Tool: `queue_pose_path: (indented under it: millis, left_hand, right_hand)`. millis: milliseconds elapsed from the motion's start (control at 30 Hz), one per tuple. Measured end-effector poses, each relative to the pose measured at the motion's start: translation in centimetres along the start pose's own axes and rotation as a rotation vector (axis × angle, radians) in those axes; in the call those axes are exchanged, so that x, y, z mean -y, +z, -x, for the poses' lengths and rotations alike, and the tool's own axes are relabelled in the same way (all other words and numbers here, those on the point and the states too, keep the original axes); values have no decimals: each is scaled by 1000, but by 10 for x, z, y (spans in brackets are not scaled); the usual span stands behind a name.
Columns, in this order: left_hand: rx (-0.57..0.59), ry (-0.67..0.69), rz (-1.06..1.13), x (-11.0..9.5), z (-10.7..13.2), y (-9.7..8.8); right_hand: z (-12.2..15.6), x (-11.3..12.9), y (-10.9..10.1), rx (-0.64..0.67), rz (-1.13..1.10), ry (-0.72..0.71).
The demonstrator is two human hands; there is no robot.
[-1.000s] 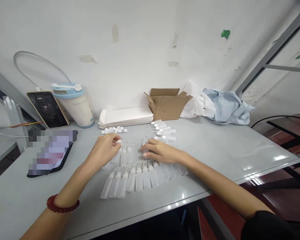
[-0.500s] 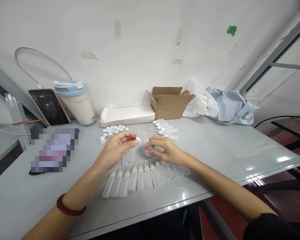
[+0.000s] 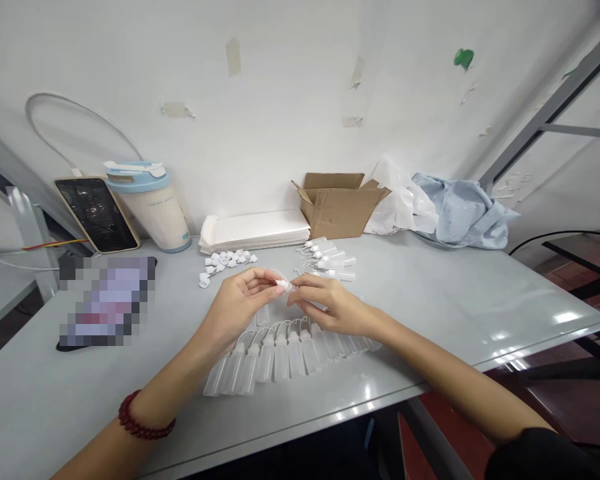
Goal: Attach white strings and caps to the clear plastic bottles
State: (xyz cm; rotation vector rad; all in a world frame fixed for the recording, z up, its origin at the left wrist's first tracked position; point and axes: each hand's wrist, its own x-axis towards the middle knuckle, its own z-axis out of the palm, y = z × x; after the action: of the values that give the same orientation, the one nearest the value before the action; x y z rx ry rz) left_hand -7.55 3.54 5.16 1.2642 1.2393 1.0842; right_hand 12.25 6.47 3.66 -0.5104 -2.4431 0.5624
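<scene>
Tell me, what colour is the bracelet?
The bracelet is dark red; the head view shows it.

The cardboard box [image 3: 337, 207] is set at the back of the table [image 3: 430, 293]. Left of the box a stack of sheets [image 3: 255, 232] is laid, and beyond it a tub [image 3: 153, 210] and a phone [image 3: 97, 213] are stood. Right of the box, a bag [image 3: 400, 200] and a cloth [image 3: 463, 213] are heaped. Just before the box, capped bottles [image 3: 330, 261] are scattered, and loose caps [image 3: 225, 263] are strewn front-left of it. Well in front of the box, the left hand [image 3: 240, 303] and right hand [image 3: 330, 307] are held together above a row of bottles [image 3: 280, 353], with a small cap [image 3: 281, 284] pinched in the left.

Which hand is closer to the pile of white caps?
Left. The left hand is just in front of the cap pile; the right hand lies farther off, to its right.
</scene>
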Motion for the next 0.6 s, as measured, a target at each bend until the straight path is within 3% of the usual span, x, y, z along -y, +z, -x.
queue_pose_path:
  millis: [200,400,600]
  left_hand:
    - [20,53,-15,2,0,-2]
    - [42,79,-85,-3,0,-3]
    - [86,65,-228,-6,2,-1]
  right_hand:
    - [-3,3,-4,-47,-115,62]
    - [-3,4,-4,-51,-411,282]
    - [-2,4,-4,-47,-479,286]
